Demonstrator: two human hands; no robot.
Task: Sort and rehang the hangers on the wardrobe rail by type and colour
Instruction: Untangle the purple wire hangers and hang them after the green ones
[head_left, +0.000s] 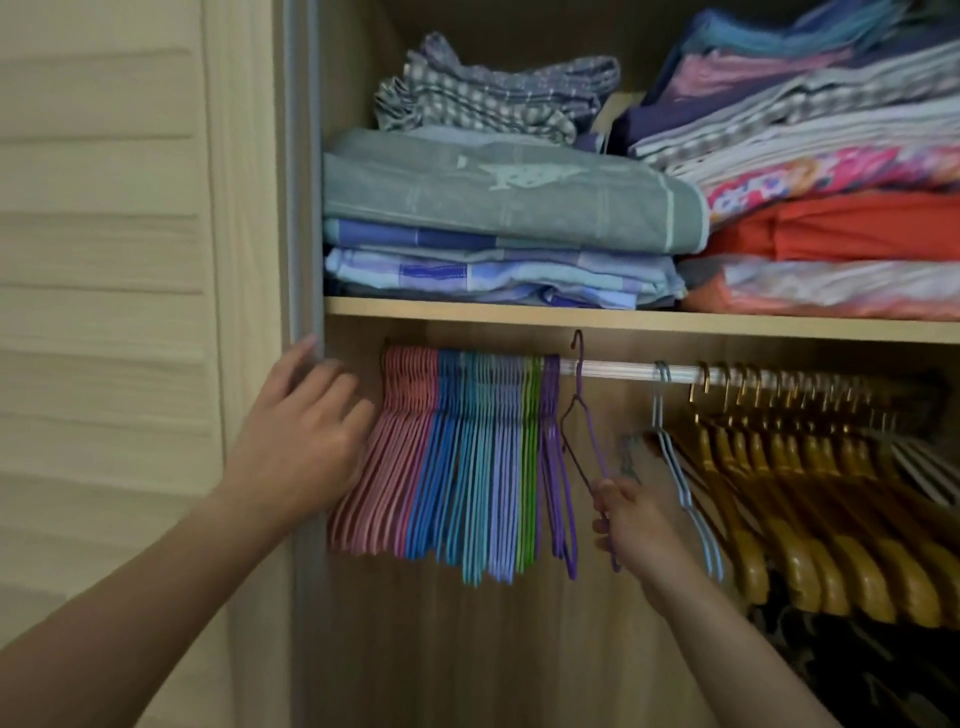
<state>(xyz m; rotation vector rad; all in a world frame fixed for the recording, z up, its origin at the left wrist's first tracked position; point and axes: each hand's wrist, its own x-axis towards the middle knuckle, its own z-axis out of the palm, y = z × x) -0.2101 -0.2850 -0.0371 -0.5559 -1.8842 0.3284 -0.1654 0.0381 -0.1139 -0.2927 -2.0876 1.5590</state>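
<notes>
So the wardrobe rail (618, 370) is the landmark here, it runs left to right just under the shelf (623, 318). At the rail's left end the thin coloured hangers (467, 457) are already bunched tight by colour: pink, blue, teal, lilac, green, then a few purple. Toward the rail's right end there's a long row of wooden hangers (810, 499), and between the two groups, on a mostly bare stretch of rail, hang a couple of pale blue hangers (675, 467).

The one in play is a purple hanger (584, 447). The right hand (631, 519) pinches it low down on its wire body, fingers curled round it, and the hanger's long axis runs almost straight up from that hand, with the hook poking just above the rail, a bit right of the purple bunch. I can't tell if the hook is over the rail yet or only in front of it. My guess is it needs to drop on and slide left against the other purples.

The left hand (306, 431) is released, fingers spread and holding nothing, right at the pink end of the bunch. The right hand is clearly the nearer one to the purple hanger.

No brands or readable writing anywhere; the folded linens (498, 218) on the shelf only show patterns.
</notes>
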